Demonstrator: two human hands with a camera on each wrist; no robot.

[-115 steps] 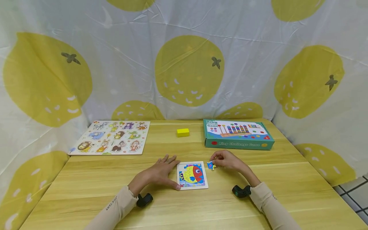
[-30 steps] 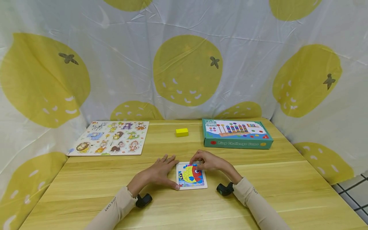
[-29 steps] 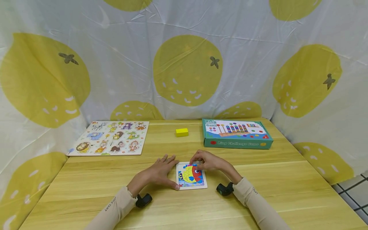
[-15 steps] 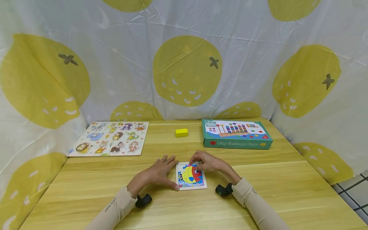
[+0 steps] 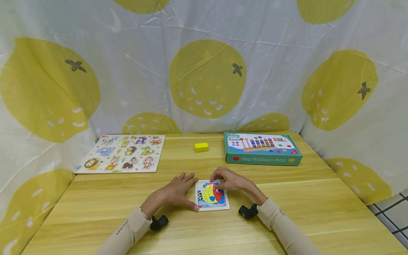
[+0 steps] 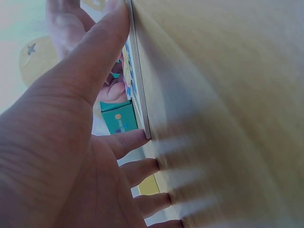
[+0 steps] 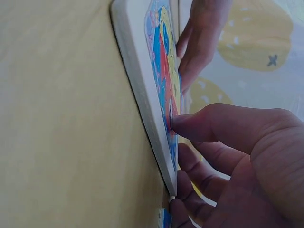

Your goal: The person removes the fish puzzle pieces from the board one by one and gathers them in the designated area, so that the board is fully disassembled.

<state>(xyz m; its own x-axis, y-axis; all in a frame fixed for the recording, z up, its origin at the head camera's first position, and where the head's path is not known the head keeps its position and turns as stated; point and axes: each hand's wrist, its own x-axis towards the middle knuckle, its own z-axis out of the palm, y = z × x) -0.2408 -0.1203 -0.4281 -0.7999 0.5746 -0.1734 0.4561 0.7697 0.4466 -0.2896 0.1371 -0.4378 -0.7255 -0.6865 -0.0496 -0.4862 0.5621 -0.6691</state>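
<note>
A small square jigsaw puzzle [image 5: 208,194] of a yellow and red fish in a white frame lies on the table between the hands. My left hand [image 5: 175,191] lies flat at its left side, fingers spread. The left thumb touches the lower corner, and the left index fingertip [image 6: 142,135] meets the frame's edge in the left wrist view. Over the puzzle's upper right part, my right hand [image 5: 232,180] pinches a puzzle piece with bent thumb and index, the piece mostly hidden by the fingers. The right wrist view has the right thumb [image 7: 190,124] against the picture surface.
A green Ring Challenge Game box [image 5: 262,148] stands at the back right. At the back left lies an animal peg board [image 5: 160,152], and a yellow block [image 5: 201,147] sits between them. A patterned curtain [image 5: 207,21] hangs behind the wooden table [image 5: 204,233].
Since 3.8 s ago my right hand has moved left with the puzzle piece from beside the frame onto the puzzle. Over the last second both hands have stayed almost still.
</note>
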